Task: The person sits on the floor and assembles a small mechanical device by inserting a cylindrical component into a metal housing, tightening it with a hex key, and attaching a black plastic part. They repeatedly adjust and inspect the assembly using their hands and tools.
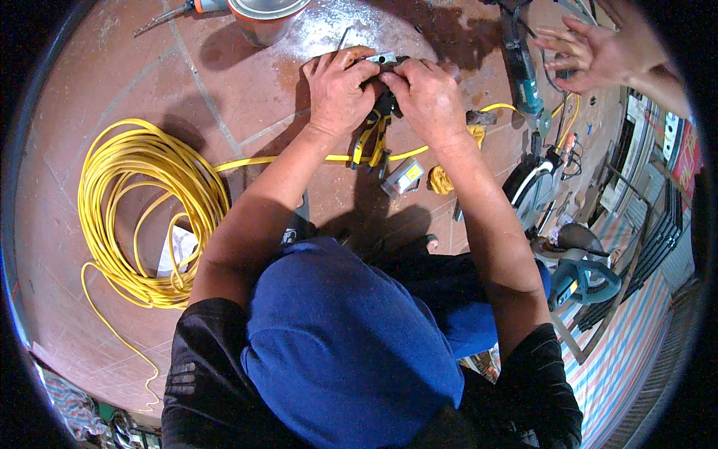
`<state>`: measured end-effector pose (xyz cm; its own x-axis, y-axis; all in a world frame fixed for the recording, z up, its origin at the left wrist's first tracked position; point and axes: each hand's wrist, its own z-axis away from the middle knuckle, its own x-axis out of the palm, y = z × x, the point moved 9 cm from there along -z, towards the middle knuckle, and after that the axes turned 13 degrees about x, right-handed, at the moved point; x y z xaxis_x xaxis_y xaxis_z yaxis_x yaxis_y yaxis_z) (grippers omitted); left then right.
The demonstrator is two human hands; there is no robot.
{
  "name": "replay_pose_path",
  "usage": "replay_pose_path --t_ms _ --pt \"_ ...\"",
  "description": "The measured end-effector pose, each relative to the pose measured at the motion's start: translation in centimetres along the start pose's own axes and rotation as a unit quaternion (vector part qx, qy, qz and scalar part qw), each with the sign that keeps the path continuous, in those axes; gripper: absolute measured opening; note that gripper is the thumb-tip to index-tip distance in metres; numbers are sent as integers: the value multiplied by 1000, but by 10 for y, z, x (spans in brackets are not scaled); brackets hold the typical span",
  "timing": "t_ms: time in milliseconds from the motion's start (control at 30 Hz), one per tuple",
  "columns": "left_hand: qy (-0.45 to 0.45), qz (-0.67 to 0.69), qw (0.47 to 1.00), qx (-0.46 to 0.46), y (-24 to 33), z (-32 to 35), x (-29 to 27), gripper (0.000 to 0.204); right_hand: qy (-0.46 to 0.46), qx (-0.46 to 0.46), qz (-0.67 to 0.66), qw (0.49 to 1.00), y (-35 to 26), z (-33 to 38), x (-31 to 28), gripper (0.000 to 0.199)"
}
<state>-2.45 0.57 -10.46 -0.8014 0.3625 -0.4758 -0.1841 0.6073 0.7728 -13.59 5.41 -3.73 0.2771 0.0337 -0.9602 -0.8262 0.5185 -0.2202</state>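
Observation:
My left hand [340,91] and my right hand [432,97] meet at the top middle. Between their fingertips is a small metal piece with a hole [382,58], both hands closed on it. Fingers cover most of it, so its full shape is hidden. Just below the hands are yellow-and-black-handled pliers [369,140]; whether a finger touches them I cannot tell. A thin rod [344,37] sticks up beside my left fingers. Yellow cable [258,161] runs across the tiles under my forearms.
At left lies a big coil of yellow cable [93,202]. A can [265,22] stands at the top; a small clear box [404,178] lies below the pliers. On the right are a teal power tool [527,90] and another person's open hand [580,56].

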Motion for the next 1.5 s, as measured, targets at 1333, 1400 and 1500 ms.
replay_pose_path --t_ms 1333,1400,1500 --pt "-69 5 997 -19 -7 4 7 67 10 -51 -3 999 0 5 4 14" --pt "-73 3 997 -16 -7 4 8 67 11 -44 21 999 -1 5 4 15" --pt "-69 13 997 -20 -8 6 9 64 6 -34 26 999 -1 5 4 15"
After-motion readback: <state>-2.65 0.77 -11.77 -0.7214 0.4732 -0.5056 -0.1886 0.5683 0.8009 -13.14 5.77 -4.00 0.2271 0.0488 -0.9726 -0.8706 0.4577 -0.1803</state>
